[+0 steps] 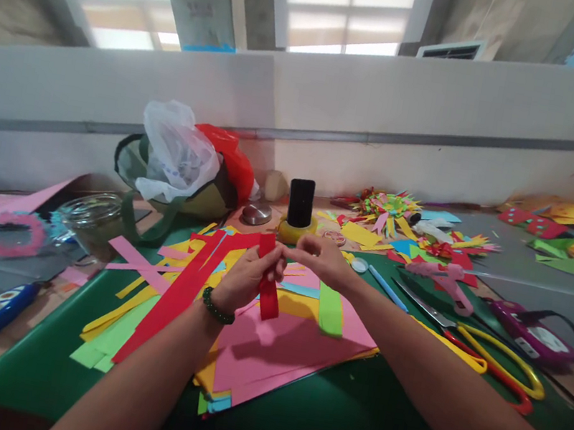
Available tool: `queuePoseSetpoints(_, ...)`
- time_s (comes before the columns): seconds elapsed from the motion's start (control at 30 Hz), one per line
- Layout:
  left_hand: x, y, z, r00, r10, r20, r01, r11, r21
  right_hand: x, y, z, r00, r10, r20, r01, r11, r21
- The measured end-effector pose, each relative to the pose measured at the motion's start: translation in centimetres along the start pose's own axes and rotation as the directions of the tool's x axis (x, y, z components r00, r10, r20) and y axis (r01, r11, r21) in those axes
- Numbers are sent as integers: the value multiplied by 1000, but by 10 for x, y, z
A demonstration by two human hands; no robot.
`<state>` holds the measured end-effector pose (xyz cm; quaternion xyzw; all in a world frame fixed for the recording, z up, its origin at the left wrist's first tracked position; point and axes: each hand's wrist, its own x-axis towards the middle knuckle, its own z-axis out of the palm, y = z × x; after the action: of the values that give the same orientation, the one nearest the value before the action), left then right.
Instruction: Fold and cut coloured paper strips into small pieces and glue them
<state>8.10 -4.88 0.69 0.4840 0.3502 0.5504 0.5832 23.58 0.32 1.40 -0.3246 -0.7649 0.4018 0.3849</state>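
My left hand (252,276), with a dark beaded bracelet at the wrist, is closed around a short red strip (269,301). The strip's ends stick out above and below the fingers. Close by on the right, my right hand (324,261) has thumb and finger drawn together in a pinch near the left fingertips. What it pinches, if anything, is too small to make out. Under both hands lies a stack of pink sheets (286,360). Long red strips (174,291) lie beside it on the left, over yellow and light green strips (108,332).
On the green mat (43,343) at right lie scissors (464,337), a light blue pen (387,287) and a pink glue gun (445,280). Behind the hands, a phone (300,203) stands in a yellow tape roll (295,231). A bag (208,195) and a glass jar (93,220) stand at back left.
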Motion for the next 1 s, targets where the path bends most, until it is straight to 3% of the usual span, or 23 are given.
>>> queuePoseSetpoints(0.03, -2, -1, 2, 999, -27, 35, 25, 999, 39, 0, -1, 0, 995, -54, -84, 59, 996, 66)
queuePoseSetpoints(0.1, -5, -2, 5, 990, -100, 101, 91, 992, 88, -2, -4, 2, 984, -109, -142, 136, 970, 199)
queuePoseSetpoints(0.23, -10, -1, 10, 959, -219, 183, 206, 975, 86, -6, -5, 7, 994, -90, -62, 106, 936, 337)
queuePoseSetpoints(0.37, -9, -1, 10, 965, -212, 153, 206, 977, 53, -5, 1, 7, 986, -114, -118, 141, 957, 254)
queuePoseSetpoints(0.6, -3, -5, 8, 996, -75, 37, 73, 995, 66, 5, 13, 0, 959, -209, -194, 225, 972, 63)
queuePoseSetpoints(0.7, -5, -5, 11, 998, -56, 14, 55, 997, 55, 36, 24, -15, 941, -135, -309, 88, 983, -162)
queuePoseSetpoints(0.8, -7, -5, 16, 999, -38, 22, 37, 998, 44, 81, 41, -25, 864, 22, -502, -261, 874, -410)
queuePoseSetpoints(0.87, -9, -7, 18, 998, -37, 44, 34, 998, 47, 109, 53, -22, 801, 127, -585, -458, 760, -462)
queuePoseSetpoints(1.0, -9, -12, 20, 995, -32, 99, 28, 999, 40, 145, 72, 1, 731, 175, -660, -563, 702, -437)
